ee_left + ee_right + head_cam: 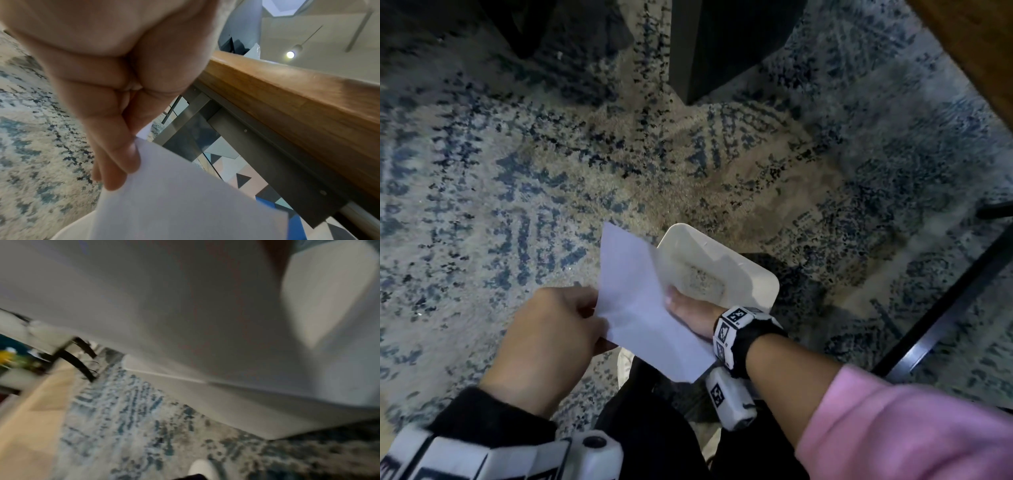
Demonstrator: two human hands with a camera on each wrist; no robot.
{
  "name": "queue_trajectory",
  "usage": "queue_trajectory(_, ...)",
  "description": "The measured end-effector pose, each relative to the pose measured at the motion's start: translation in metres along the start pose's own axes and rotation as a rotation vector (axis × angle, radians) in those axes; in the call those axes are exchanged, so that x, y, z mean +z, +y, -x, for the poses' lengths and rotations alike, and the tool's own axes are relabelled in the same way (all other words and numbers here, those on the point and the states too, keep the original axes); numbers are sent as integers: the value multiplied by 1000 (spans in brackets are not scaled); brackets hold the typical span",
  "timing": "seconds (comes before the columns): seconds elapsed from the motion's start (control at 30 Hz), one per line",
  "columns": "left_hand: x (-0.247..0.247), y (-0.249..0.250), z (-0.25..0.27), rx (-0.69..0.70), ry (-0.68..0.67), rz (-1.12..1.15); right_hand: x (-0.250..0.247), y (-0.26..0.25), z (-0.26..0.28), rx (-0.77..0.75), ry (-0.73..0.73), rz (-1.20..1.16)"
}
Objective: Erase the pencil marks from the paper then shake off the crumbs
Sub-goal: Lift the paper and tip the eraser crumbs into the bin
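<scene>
A white sheet of paper [643,308] is held in the air above a blue-and-beige patterned rug [524,178], low in the head view and just left of centre. Its left edge is pinched by the left hand [551,342], at about 9 o'clock from the sheet; in the left wrist view the thumb and fingers [123,155] are seen pressed together on the paper's edge. The sheet runs slantwise, from a far corner at about 11 o'clock to a near corner at about 5 o'clock.

The right hand [690,313] lies at 3 o'clock from the sheet, largely covered by it; one fingertip shows at the paper's right edge. Whether this hand is grasping the paper, the tray or both cannot be told, and the right wrist view is blurred, filled mostly by pale surfaces.

A white tray [743,270] with rounded corners is seen at 2 o'clock from the paper, partly overlapped by it, with a patch of pale specks [702,279] in its hollow. No pencil marks can be made out on the visible face of the sheet.

A wooden table edge [287,100] with a grey metal frame beneath it is seen at 3 o'clock in the left wrist view. A pink sleeve [907,428] covers the right forearm, and a dark furniture leg [722,48] stands on the rug at 12 o'clock.
</scene>
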State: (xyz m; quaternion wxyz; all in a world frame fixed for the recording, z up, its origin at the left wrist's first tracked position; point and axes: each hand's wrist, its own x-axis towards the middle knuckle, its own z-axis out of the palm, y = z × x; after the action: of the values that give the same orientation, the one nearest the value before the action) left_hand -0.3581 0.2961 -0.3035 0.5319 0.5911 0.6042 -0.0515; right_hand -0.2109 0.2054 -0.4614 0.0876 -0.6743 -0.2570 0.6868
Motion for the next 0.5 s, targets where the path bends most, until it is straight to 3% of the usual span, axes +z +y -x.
queue_trajectory(0.1,-7,-6,0,-17,5,-12,-20,14,-11,267,167,248)
queue_trajectory(0.13,-7,-8,0,-22,10,-9,-24,12,-12,216,268,237)
queue_trajectory(0.2,-6,-10,-1,-40,16,7,-24,-3,-8,-37,407,139)
queue_trajectory(0.27,-5,-12,-3,-48,3,24,-11,-22,1,-274,322,-10)
queue_trajectory(0.33,-4,-13,-3,-45,-19,40,8,-23,2,-303,138,-169)
queue_trajectory(0.4,-5,-14,-2,-53,-26,58,10,-2,-8,-89,66,-65)
queue_trajectory(0.5,-9,-18,-3,-67,-6,28,-14,16,-16,291,185,230)
